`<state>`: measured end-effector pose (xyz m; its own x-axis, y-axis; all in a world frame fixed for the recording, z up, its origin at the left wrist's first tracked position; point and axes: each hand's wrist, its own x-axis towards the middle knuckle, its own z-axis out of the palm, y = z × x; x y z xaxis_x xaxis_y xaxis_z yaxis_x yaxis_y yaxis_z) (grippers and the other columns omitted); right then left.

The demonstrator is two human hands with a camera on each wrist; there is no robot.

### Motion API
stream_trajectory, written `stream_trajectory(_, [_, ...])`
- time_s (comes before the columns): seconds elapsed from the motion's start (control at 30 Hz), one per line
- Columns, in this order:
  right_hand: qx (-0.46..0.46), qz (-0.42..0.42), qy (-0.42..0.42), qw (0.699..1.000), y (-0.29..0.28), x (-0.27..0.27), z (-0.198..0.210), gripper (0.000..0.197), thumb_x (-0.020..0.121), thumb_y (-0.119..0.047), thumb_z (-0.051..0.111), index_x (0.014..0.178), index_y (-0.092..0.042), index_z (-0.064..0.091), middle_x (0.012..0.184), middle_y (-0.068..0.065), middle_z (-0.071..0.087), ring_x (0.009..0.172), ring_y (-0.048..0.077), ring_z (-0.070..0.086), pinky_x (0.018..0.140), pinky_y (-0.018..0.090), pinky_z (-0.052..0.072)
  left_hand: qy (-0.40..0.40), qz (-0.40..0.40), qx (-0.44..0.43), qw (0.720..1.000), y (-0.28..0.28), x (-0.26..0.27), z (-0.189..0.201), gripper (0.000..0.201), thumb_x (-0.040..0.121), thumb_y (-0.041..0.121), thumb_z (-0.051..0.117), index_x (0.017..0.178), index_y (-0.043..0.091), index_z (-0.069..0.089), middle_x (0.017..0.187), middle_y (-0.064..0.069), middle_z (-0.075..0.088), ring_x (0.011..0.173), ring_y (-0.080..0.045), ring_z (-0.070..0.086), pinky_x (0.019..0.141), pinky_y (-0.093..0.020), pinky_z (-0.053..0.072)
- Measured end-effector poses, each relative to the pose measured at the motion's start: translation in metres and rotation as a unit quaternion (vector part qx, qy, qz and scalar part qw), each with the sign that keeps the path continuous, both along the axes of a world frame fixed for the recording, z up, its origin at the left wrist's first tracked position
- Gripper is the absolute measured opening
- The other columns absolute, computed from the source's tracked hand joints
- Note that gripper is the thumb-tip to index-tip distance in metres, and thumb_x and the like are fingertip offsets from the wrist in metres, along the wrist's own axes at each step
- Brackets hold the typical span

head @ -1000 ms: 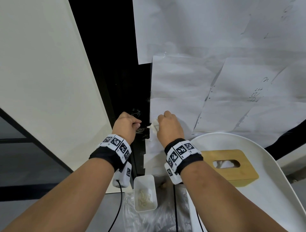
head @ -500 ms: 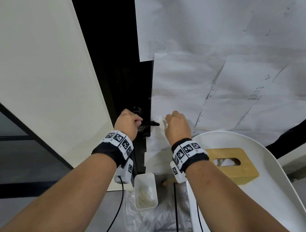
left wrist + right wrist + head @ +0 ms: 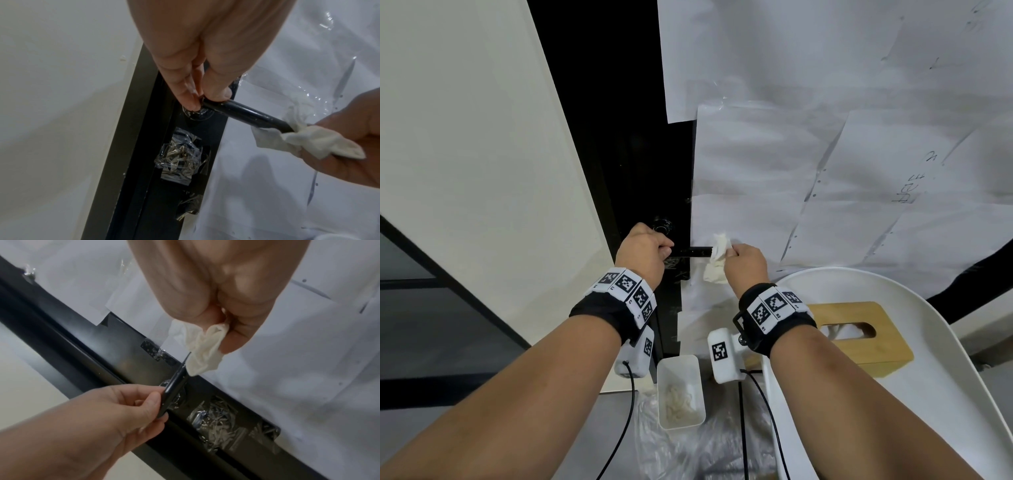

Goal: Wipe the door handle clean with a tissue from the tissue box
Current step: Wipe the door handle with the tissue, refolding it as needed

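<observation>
Slim black metal lever door handle ran left to right across the dark door. My left hand pinched its left, pivot end; my right hand, grip closed on the crumpled white tissue, sat at its free right tip, nearer the wooden tissue box.
</observation>
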<state>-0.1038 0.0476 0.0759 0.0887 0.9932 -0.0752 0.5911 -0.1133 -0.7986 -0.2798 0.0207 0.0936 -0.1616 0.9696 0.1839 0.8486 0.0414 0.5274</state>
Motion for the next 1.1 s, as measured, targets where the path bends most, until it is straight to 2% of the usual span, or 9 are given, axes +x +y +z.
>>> stream_trajectory(0.13, [-0.036,-0.046,0.079,0.995,0.001,-0.007,-0.006,0.039,0.093,-0.008,0.039,0.054,-0.009,0.041,0.056,0.005,0.037,0.066,0.025,0.040,0.064,0.036,0.033,0.009,0.003,-0.007,1.000,0.001,0.002,0.004,0.019,0.090,0.009,0.058,0.101,0.015,0.072,0.116,-0.011,0.060,0.103,-0.028,0.057,0.083,-0.029,0.044])
stream_trajectory(0.27, [-0.079,-0.062,0.129,0.987,0.003,-0.011,-0.013,0.038,0.095,-0.012,0.040,0.059,-0.004,0.052,0.065,0.015,0.050,0.069,0.027,0.048,0.067,0.037,0.038,-0.007,-0.008,-0.032,0.999,0.005,-0.002,0.001,0.024,0.095,0.011,0.055,0.115,0.003,0.066,0.125,-0.007,0.052,0.110,-0.023,0.056,0.083,-0.013,0.037])
stream_trajectory(0.37, [-0.112,-0.067,0.157,0.979,0.005,-0.011,-0.014,0.035,0.095,-0.012,0.039,0.079,0.008,0.063,0.077,0.020,0.059,0.077,0.031,0.057,0.072,0.037,0.044,-0.037,-0.009,-0.004,0.999,0.002,-0.001,-0.002,0.022,0.095,0.011,0.055,0.111,0.003,0.068,0.122,-0.008,0.053,0.106,-0.022,0.057,0.074,-0.006,0.030])
stream_trajectory(0.47, [-0.133,-0.096,0.265,0.950,0.000,-0.013,-0.009,0.028,0.092,-0.006,0.043,0.107,0.011,0.058,0.088,0.023,0.063,0.076,0.029,0.059,0.081,0.044,0.053,-0.043,-0.006,0.007,0.999,0.000,-0.001,-0.005,0.021,0.095,0.012,0.056,0.108,0.007,0.071,0.120,-0.007,0.052,0.103,-0.020,0.056,0.074,-0.006,0.029])
stream_trajectory(0.6, [-0.214,-0.084,0.357,0.905,-0.014,-0.007,0.003,0.036,0.094,-0.001,0.041,0.130,0.005,0.044,0.075,0.001,0.044,0.063,0.012,0.047,0.056,0.024,0.049,-0.035,-0.004,0.021,0.999,-0.001,-0.001,-0.006,0.019,0.094,0.014,0.058,0.106,0.011,0.072,0.118,-0.005,0.052,0.103,-0.018,0.056,0.083,-0.015,0.036])
stream_trajectory(0.7, [-0.216,-0.091,0.319,0.918,-0.013,-0.007,0.006,0.032,0.091,0.000,0.044,0.121,0.006,0.053,0.068,0.003,0.046,0.055,0.012,0.044,0.049,0.022,0.039,-0.038,0.003,0.019,0.999,-0.002,0.000,-0.005,0.018,0.094,0.013,0.058,0.105,0.011,0.072,0.118,-0.004,0.052,0.102,-0.018,0.055,0.083,-0.017,0.037])
stream_trajectory(0.83, [-0.247,-0.099,0.372,0.889,-0.022,-0.022,0.012,0.022,0.089,0.002,0.047,0.101,-0.008,0.062,0.080,0.009,0.056,0.059,0.015,0.048,0.047,0.023,0.037,-0.033,0.000,0.019,0.999,-0.001,0.000,-0.005,0.018,0.093,0.013,0.058,0.105,0.011,0.072,0.117,-0.005,0.052,0.101,-0.017,0.055,0.081,-0.016,0.035])
stream_trajectory(0.97, [-0.154,0.042,0.193,0.968,-0.026,-0.036,0.018,0.021,0.086,-0.005,0.052,0.067,-0.014,0.050,0.065,0.000,0.048,0.058,0.015,0.046,0.054,0.027,0.041,-0.029,-0.003,0.021,0.999,-0.001,-0.002,-0.004,0.019,0.093,0.013,0.059,0.106,0.013,0.072,0.116,-0.005,0.053,0.100,-0.018,0.056,0.083,-0.016,0.035])
stream_trajectory(1.1, [0.038,0.028,0.085,0.995,-0.022,-0.036,0.029,0.010,0.082,-0.004,0.047,0.089,-0.009,0.053,0.075,0.003,0.053,0.068,0.020,0.050,0.064,0.028,0.042,-0.028,-0.016,0.019,0.999,-0.001,-0.004,-0.003,0.020,0.093,0.012,0.058,0.107,0.013,0.073,0.116,-0.007,0.052,0.098,-0.017,0.054,0.081,-0.015,0.035])
